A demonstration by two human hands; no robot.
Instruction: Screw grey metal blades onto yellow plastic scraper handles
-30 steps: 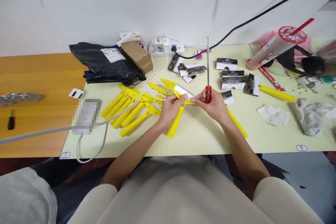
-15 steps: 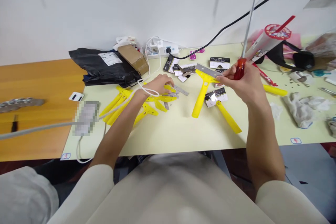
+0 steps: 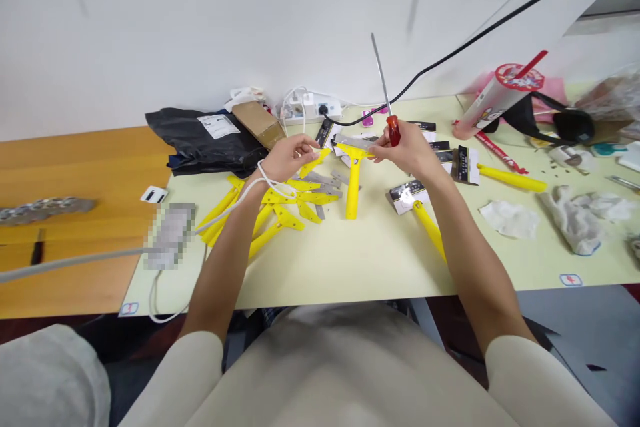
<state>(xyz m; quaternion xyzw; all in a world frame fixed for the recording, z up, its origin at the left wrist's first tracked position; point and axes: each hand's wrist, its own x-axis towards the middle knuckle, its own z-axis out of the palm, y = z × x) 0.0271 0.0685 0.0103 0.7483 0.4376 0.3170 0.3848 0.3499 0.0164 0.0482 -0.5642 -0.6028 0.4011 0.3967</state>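
My right hand (image 3: 411,149) is closed on a screwdriver (image 3: 393,131) with a red handle, its shaft pointing up. The same hand pinches one end of the metal blade (image 3: 356,141) lying across the head of a yellow scraper (image 3: 353,187), whose handle hangs down. To its left, my left hand (image 3: 293,155) is closed, thumb and fingers together at a yellow plate (image 3: 314,163) with a pointed end. Below that hand lie several yellow plates (image 3: 320,198), metal blades (image 3: 326,181) and yellow scraper handles (image 3: 267,230) in a pile.
A white cord (image 3: 273,181) passes over my left wrist. Black-and-white packaging cards (image 3: 407,195) lie around, one by another yellow scraper (image 3: 431,230). Behind are a black bag (image 3: 200,143) and power strip (image 3: 313,107). A tall cup (image 3: 493,103) leans at right, near crumpled tissue (image 3: 510,219).
My right hand has moved left with the screwdriver and scraper, closer to my left hand. My left hand has risen from the pile with a yellow plate at its fingertips.
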